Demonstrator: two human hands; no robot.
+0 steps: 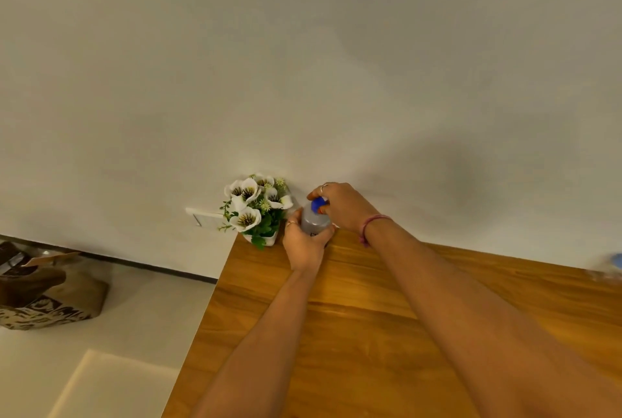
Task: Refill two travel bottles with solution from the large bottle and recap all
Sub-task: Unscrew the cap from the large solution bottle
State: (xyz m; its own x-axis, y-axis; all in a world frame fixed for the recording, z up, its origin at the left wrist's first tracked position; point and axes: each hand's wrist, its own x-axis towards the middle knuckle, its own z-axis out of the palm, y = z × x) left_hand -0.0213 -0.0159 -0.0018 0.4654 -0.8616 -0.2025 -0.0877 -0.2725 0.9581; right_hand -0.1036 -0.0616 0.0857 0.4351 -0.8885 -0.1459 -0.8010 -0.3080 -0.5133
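we see both hands meeting at the far left corner of the wooden table, close to the wall. the left hand wraps around the body of a grey bottle, fingers curled round its left side and the thumb side showing at its right edge, so the hold is closed tight on the bottle. two rings sit on the fingers of that hand. the bottle stands roughly upright, its base hidden behind the hand, so we cannot tell whether it rests on the table.

the right hand comes in from the right and sits on top of the bottle, its fingers curled over and pinching the blue cap. only part of the cap shows between the fingers. a pink thread bracelet circles the right wrist, and a ring is on one finger.

just left of the grip, touching distance from the left hand, stands a small white pot of white flowers. far to the right of the grip, at the table's edge of view, a blurred clear bottle with a pale blue top can be made out. on the floor well left of the grip lies a patterned bag.
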